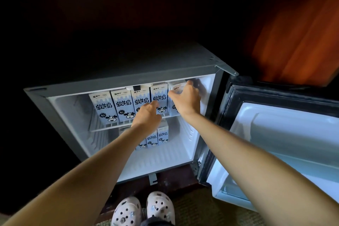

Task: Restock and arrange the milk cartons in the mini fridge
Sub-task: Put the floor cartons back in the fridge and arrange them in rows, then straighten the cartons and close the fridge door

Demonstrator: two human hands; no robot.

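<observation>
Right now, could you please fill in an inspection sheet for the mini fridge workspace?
Surface: upper wire shelf and white fridge floor; mini fridge lit inside, door swung open to the right.
Job's things: five milk cartons in a row on the upper shelf, the rightmost carton partly hidden; at least three lower cartons on the floor below.
Clutter: nothing seen.
Grippers: left hand fingertips on the front of a middle carton; right hand wrapped around the rightmost carton.
Cables: nothing seen.
Surroundings: dark room, orange curtain at upper right, perforated clogs on carpet below.
</observation>
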